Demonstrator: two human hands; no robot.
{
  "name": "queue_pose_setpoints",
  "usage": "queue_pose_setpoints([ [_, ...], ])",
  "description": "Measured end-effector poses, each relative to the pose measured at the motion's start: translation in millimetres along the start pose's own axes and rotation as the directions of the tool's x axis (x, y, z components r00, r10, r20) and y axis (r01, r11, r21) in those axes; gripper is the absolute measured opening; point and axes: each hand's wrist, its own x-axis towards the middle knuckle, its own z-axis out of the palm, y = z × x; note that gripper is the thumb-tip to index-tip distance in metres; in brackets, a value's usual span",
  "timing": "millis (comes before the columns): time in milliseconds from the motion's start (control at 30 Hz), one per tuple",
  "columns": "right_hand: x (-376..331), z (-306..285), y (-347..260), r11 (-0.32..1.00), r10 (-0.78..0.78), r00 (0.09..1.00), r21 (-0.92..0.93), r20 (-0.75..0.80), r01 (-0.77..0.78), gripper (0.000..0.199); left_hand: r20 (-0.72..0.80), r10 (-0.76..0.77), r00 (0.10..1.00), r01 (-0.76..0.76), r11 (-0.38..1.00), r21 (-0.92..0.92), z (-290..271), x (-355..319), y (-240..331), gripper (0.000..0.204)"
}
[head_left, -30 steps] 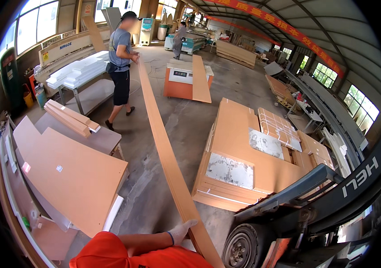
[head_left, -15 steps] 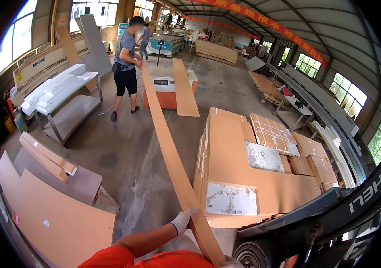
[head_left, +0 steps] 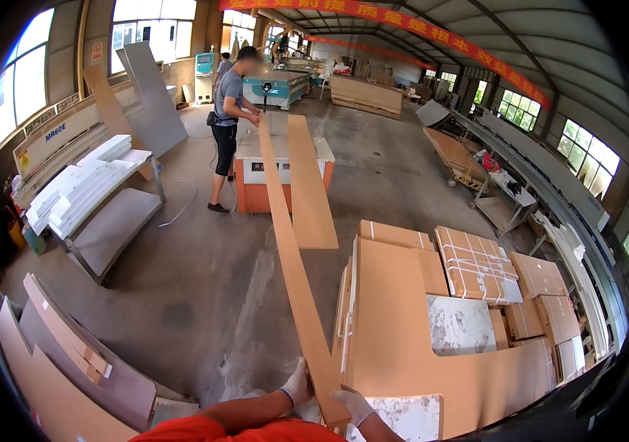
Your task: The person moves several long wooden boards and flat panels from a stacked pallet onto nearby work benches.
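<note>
A long, narrow wood-coloured board [head_left: 290, 269] stretches from my body to the orange-and-white machine table [head_left: 254, 197]. My left hand [head_left: 299, 384], in a white glove, grips its left edge close to the near end. On the opposite edge my right hand [head_left: 354, 404], also gloved, is closed round the board; some of its fingers are hidden. A co-worker [head_left: 229, 110] in a grey shirt and black shorts has both hands at the far end, beside the machine. A second, wider board [head_left: 310, 191] lies on the machine table and juts out toward me.
Right of me stands a stack of brown panels [head_left: 392, 309] with strapped packages [head_left: 476, 261] on it. White strips [head_left: 86, 177] lie on a metal table at left. More panels [head_left: 60, 383] lean at lower left. A thin cord [head_left: 182, 205] crosses the floor.
My right hand has come into clear view on the board's near end. The co-worker's stance has changed beside the machine. My view has shifted, and the forklift-like machine at lower right has mostly left it.
</note>
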Motion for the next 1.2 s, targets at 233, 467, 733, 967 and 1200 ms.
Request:
queue_pose_setpoints([
  [233,210.5,37.0,-112.9,0.995,0.070,0.997,0.068,0.022,-0.071,0.050,0.052,-0.010,0.999,0.012,1.000,-0.027,-8.1,140.8,161.0,0.068],
  [467,395.5,45.3,-215.3,0.980,0.162,0.987,0.120,0.008,-0.162,0.045,0.036,-0.039,0.999,0.043,0.992,-0.118,-17.9,291.4,292.0,0.059],
  [733,561.0,60.0,-335.0,0.997,0.066,0.997,0.025,0.038,-0.067,0.048,-0.143,0.052,0.988,-0.071,0.988,-0.135,-5.6,451.7,421.0,0.047],
  [967,675.5,61.9,-411.7,0.834,-0.006,0.997,-0.551,-0.072,-0.034,0.077,-0.226,0.064,0.972,-0.071,0.997,-0.024,10.5,548.7,504.4,0.048],
  [1200,705.0,111.7,-467.2,0.518,-0.282,0.888,-0.837,-0.362,-0.177,0.087,-0.255,0.112,0.960,-0.125,0.992,-0.034,-0.7,593.6,538.3,0.046],
])
